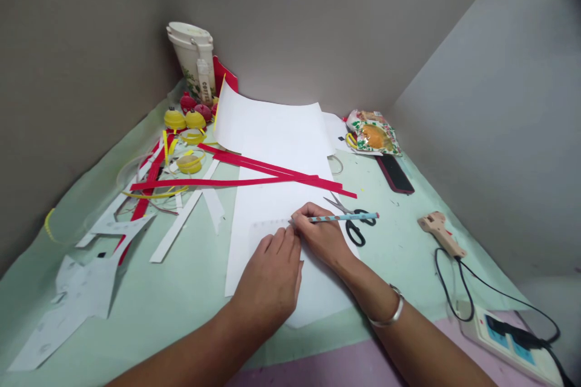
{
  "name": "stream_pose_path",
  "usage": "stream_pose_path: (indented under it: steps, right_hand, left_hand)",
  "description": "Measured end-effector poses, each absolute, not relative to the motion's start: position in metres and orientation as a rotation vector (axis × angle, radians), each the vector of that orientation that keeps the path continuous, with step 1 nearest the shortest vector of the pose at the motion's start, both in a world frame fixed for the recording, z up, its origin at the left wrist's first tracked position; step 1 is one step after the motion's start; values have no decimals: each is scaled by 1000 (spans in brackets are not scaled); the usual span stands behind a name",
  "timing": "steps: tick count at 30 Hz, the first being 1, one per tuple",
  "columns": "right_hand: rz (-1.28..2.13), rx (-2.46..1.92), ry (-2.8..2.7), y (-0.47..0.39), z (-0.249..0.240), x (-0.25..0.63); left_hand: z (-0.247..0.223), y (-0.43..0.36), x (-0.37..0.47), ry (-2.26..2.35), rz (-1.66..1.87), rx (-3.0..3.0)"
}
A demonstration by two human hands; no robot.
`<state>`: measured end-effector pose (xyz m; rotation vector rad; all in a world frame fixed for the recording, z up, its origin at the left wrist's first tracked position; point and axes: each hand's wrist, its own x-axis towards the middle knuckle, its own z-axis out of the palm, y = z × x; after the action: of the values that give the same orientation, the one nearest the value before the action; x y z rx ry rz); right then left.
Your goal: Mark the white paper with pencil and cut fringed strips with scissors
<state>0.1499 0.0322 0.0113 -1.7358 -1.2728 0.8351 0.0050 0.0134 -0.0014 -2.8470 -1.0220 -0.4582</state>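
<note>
My right hand [318,233] grips a light blue pencil [347,216], its tip down on a white sheet [254,205]. Faint marks run along the sheet to the left of the tip. My left hand [275,269] lies on the paper beside it, fingers stretched out together, holding nothing. Red strips [272,170] cross the sheet above both hands. Black-handled scissors [355,232] lie just right of my right hand, partly behind the pencil. Farther back, a large white sheet [276,124] curls up at its left edge.
At the left lie paper scraps [91,281], white strips [177,230] and yellow coils [189,162], with a white cup [193,60] behind. To the right are a phone [394,174], a packet [374,135], a glue gun [441,234] and a power strip [508,338] with cables.
</note>
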Motion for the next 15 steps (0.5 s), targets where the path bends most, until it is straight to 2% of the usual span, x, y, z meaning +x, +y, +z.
stream_pose_path:
  steps: [15]
  right_hand:
    - [816,-1730,-1298,32,12,148]
  left_hand:
    - [-2,13,6,-1022,-451,-2843]
